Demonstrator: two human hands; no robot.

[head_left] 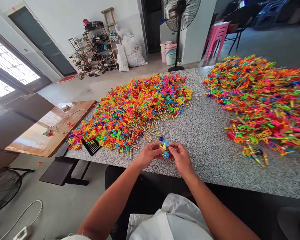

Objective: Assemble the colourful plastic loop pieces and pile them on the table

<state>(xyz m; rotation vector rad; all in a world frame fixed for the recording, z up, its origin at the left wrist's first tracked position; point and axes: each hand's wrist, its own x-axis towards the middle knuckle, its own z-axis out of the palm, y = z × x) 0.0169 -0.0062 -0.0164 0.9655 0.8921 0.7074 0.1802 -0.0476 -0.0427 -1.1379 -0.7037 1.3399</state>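
Note:
Between my two hands, just above the table's front edge, is a small plastic toy bicycle [164,145] with a yellow body and blue wheel-like rings. My left hand [151,153] pinches it from the left side. From the right, the thumb and fingers of my right hand [180,156] close on its other side. A dark blue ring-shaped piece [161,138] lies on the table right behind the toy. Close beyond my hands spreads a big heap of bright plastic pieces [140,110], with several short yellow patterned tubes [148,137] along its near edge.
A second colourful heap [262,100] covers the right part of the speckled stone table [202,133]. A black slotted tray [91,146] sits at the left heap's edge. Left of it stands a wooden table [50,133]. Behind are a standing fan [181,23], buckets [171,53] and white sacks [133,50].

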